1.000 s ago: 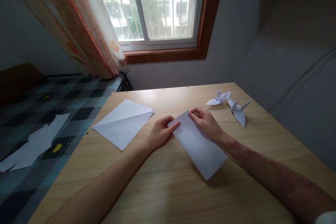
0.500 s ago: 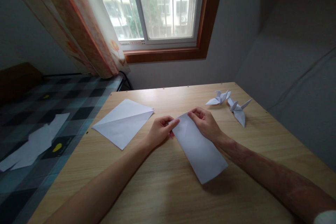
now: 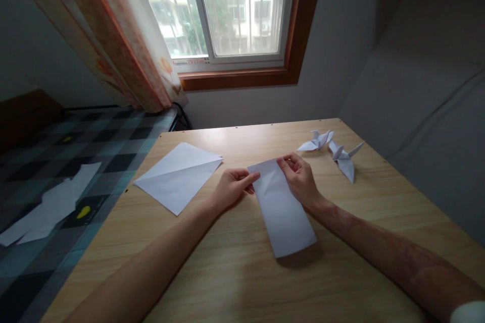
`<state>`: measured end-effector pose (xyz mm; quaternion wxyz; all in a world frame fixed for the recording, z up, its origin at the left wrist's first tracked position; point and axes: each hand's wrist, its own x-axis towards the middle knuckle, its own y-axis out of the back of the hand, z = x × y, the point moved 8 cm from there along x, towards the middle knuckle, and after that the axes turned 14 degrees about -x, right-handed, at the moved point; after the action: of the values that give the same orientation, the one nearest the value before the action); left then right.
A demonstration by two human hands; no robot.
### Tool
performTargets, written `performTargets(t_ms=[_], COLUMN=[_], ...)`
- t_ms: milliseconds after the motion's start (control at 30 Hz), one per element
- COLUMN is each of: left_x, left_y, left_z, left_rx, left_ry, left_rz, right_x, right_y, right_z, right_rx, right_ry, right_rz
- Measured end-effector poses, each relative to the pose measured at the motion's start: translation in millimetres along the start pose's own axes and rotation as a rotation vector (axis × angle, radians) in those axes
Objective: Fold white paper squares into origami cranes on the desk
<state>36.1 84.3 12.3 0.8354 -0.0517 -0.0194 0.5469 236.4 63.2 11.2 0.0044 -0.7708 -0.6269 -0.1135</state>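
Note:
A long white paper strip [image 3: 282, 209] lies on the wooden table [image 3: 235, 272], its near end lifted slightly off the surface. My left hand [image 3: 232, 186] pinches the strip's far left corner between thumb and fingers. My right hand [image 3: 299, 176] grips the far right corner, fingers curled over the edge. A faint crease shows near the top of the strip.
A folded white sheet [image 3: 178, 176] lies to the left on the table. Two white paper cranes [image 3: 333, 151] sit at the back right. Loose white paper [image 3: 49, 207] rests on a checkered bed beside the table. A window and curtain are behind.
The strip has swung round from a diagonal to nearly straight toward me. Both hands kept hold of its far end and shifted slightly.

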Motion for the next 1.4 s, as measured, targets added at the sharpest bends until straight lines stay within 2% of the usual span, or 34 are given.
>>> performTargets(t_ms=[133, 300, 533, 800, 1000, 1267, 1400], left_x=[-1.4, -0.9, 4.1, 2.5, 4.5, 1.0, 1.9], left_y=[0.2, -9.7, 3.2, 7.5, 3.8, 9.9, 7.6], left_z=[-0.1, -9.9, -16.0, -19.7, -27.2, -20.0, -19.6], left_rx=[-0.014, -0.030, -0.188, -0.175, -0.201, -0.125, -0.112], left_ry=[-0.004, 0.070, 0.007, 0.051, 0.108, 0.025, 0.027], left_rz=[0.023, -0.068, 0.078, 0.121, 0.062, 0.160, 0.123], right_x=[-2.9, -1.5, 8.5, 15.0, 12.9, 12.6, 14.7], right_y=[2.0, 7.3, 2.2, -0.6, 1.0, 0.3, 3.1], right_z=[0.9, 5.8, 22.6, 29.1, 28.4, 30.6, 32.0], right_rx=[-0.036, -0.066, 0.028, 0.035, 0.024, 0.023, 0.053], right_ry=[0.008, 0.009, -0.021, -0.053, -0.052, -0.058, -0.052], right_rz=[0.040, 0.109, 0.043, -0.039, -0.029, -0.027, -0.002])
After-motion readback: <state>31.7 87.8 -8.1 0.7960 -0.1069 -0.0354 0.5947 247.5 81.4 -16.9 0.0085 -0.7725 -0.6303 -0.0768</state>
